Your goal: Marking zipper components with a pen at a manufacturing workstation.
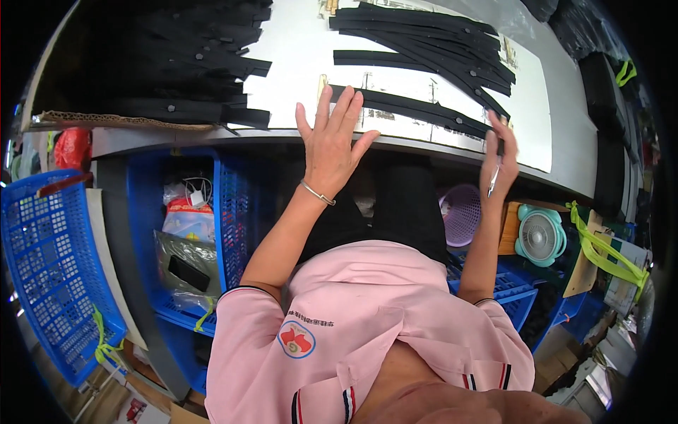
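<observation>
My left hand (332,141) lies flat with its fingers spread, the fingertips on the left end of a black fabric strip (417,108) near the table's front edge. At the strip's right end is my right hand (500,159), curled round a slim silver-and-black pen (494,177). Its fingertips meet the strip's end, beside a round stud-like dot. Under the strip lies a white sheet (296,42) with drawn markings. Beyond it, more black strips (431,42) are piled loosely, one slanting down toward my right hand.
A dense stack of black strips (141,63) covers the table's left, on a cardboard sheet (127,120). Below the table stand a blue crate (222,226) with bagged items, a purple basket (462,212) and a small turquoise fan (542,234). Another blue basket (53,261) is at far left.
</observation>
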